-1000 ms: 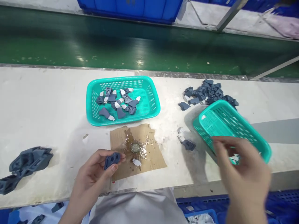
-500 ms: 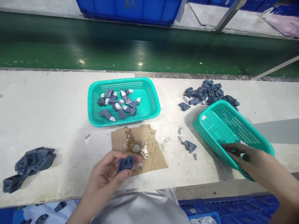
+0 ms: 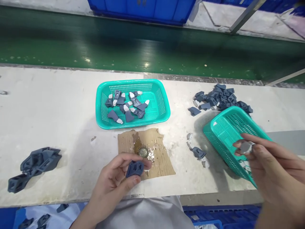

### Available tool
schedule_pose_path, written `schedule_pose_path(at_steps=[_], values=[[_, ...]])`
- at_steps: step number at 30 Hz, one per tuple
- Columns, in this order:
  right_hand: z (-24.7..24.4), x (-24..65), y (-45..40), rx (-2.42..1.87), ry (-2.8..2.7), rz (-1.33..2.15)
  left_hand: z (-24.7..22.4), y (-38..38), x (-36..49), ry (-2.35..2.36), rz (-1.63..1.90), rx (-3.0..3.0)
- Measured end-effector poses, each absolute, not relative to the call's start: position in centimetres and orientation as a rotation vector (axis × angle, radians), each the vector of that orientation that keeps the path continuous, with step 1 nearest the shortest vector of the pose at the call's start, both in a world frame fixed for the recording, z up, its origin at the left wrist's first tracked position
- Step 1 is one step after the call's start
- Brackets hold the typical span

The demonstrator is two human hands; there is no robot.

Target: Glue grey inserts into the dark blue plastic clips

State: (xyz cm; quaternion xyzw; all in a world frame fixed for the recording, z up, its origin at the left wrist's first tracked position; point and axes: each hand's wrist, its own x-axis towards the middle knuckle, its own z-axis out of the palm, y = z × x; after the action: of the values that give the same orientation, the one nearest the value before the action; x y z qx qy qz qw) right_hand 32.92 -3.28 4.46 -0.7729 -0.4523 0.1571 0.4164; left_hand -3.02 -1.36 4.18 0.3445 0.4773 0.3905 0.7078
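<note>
My left hand (image 3: 114,183) pinches a dark blue-grey plastic part (image 3: 134,169) with openings in its face, just in front of a piece of brown cardboard (image 3: 164,160). On that cardboard lie a small round metal cap (image 3: 143,152) and a shiny wet spill. Over the right green basket (image 3: 218,144), my right hand (image 3: 269,162) grips a small pale grey-white piece (image 3: 247,147) between thumb and fingers. Some white bits show in the bottom of this tilted basket. Between basket and cardboard lies another blue-grey part (image 3: 198,152) with whitish scraps.
A second green basket (image 3: 165,109) holds several blue-grey parts with white ends. Behind the right basket is a heap of blue-grey parts (image 3: 224,97). A joined cluster (image 3: 41,162) lies at left. Blue crates (image 3: 143,11) stand beyond the green strip (image 3: 59,47).
My right hand has come up out of the right basket with a small pale piece. The left hand still holds its blue-grey part, slightly turned. The whole view has shifted a little.
</note>
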Motion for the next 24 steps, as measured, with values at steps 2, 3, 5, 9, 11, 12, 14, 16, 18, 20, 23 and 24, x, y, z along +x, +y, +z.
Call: schedule_pose_path(at_steps=[2,3,5,9,11,12,14,16,18,20,23,24], values=[[5.0,29.4,-1.9,-1.616,-0.947,0.757,4.1,-1.3,-3.1,1.087,0.839,0.768],[5.2,27.8,-1.2,-1.519,-0.914,0.898,4.0,-1.3,-3.1,1.097,0.830,0.763],[5.2,25.0,0.1,-1.413,-0.857,1.097,3.9,-1.4,-3.2,1.109,0.822,0.742],[4.8,21.7,1.4,-1.304,-0.798,1.338,3.8,-1.5,-3.4,1.111,0.831,0.709],[4.5,20.9,1.7,-1.261,-0.780,1.425,3.9,-1.5,-3.5,1.125,0.831,0.710],[4.3,20.5,1.9,-1.244,-0.772,1.459,3.9,-1.4,-3.6,1.134,0.831,0.717],[4.0,19.9,2.1,-1.224,-0.758,1.503,3.9,-1.3,-3.7,1.147,0.837,0.730],[3.5,19.2,2.3,-1.230,-0.761,1.507,3.9,-1.3,-3.8,1.152,0.860,0.722],[3.1,18.5,2.3,-1.268,-0.802,1.465,3.9,-1.2,-3.9,1.167,0.903,0.710],[2.7,18.0,2.0,-1.349,-0.899,1.391,3.8,-1.2,-4.0,1.202,0.963,0.741],[2.3,17.4,1.3,-1.499,-1.174,1.220,3.4,-1.0,-4.4,1.280,1.014,0.816],[2.2,17.2,1.1,-1.531,-1.297,1.154,3.2,-1.0,-4.6,1.298,1.014,0.834]])
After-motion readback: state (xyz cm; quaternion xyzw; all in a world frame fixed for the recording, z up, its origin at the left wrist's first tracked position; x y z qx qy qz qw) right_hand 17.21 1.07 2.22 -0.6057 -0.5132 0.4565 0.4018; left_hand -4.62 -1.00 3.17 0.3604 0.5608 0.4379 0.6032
